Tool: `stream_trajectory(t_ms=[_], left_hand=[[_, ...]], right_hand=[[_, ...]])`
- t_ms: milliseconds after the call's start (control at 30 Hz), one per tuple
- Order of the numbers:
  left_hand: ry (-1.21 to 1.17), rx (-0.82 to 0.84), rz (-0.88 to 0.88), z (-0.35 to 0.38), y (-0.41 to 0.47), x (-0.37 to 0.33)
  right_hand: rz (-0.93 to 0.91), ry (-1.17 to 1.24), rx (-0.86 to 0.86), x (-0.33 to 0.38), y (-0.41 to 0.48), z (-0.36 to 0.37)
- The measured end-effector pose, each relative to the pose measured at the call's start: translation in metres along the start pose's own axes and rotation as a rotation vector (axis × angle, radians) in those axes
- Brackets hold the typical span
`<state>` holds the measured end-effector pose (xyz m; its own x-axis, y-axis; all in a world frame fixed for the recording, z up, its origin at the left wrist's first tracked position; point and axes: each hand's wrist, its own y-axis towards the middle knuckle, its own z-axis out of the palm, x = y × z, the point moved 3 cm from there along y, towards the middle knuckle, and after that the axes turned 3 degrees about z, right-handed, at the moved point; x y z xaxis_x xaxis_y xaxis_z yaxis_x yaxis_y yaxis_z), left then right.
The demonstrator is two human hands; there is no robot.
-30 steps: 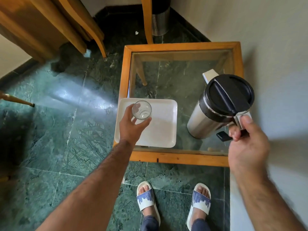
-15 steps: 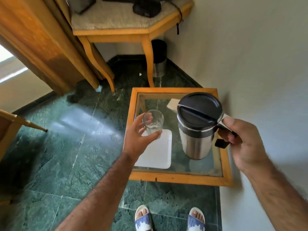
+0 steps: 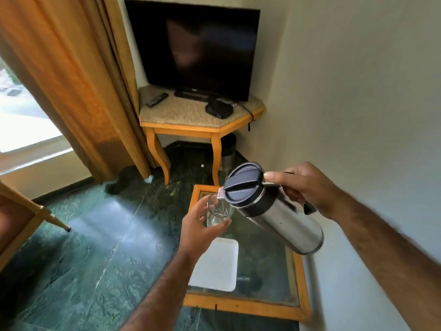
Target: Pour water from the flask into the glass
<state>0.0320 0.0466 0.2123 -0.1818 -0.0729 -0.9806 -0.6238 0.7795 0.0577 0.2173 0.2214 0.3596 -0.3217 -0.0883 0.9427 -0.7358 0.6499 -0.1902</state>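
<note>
My left hand [image 3: 199, 231] grips a clear glass [image 3: 218, 211] from the side and holds it upright above the small table. A steel flask [image 3: 281, 223] with a black lid is held by its handle in my right hand [image 3: 304, 187]. The flask is tilted left, its spout right over the glass rim. A thin bit of water seems to run into the glass, which holds a little at the bottom.
Below the hands stands a glass-topped wooden table [image 3: 248, 306] with a white tray [image 3: 216, 266] on it. Behind are a corner stand [image 3: 200, 129] with a TV [image 3: 195, 51], a metal bin [image 3: 226, 154], an orange curtain [image 3: 71, 87] and a white wall at right.
Both hands rose higher off the table. The flask went from upright to tilted left with its spout over the glass. My head tipped up, which brought the TV into view.
</note>
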Motion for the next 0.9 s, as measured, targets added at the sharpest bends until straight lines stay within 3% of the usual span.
stream_trajectory(t_ms=[267,633,900], left_hand=[[0.004,-0.039,0.030,-0.024,0.007,-0.050],[0.004,-0.041,-0.004,-0.052,0.004,-0.071],[-0.013,-0.050,0.019,-0.060,0.008,-0.077]], right_hand=[[0.094,-0.263,0.205,0.077,0.021,0.012],[0.196,-0.504,0.296,0.154,0.041,0.034],[0.227,-0.553,0.307,0.181,0.050,0.047]])
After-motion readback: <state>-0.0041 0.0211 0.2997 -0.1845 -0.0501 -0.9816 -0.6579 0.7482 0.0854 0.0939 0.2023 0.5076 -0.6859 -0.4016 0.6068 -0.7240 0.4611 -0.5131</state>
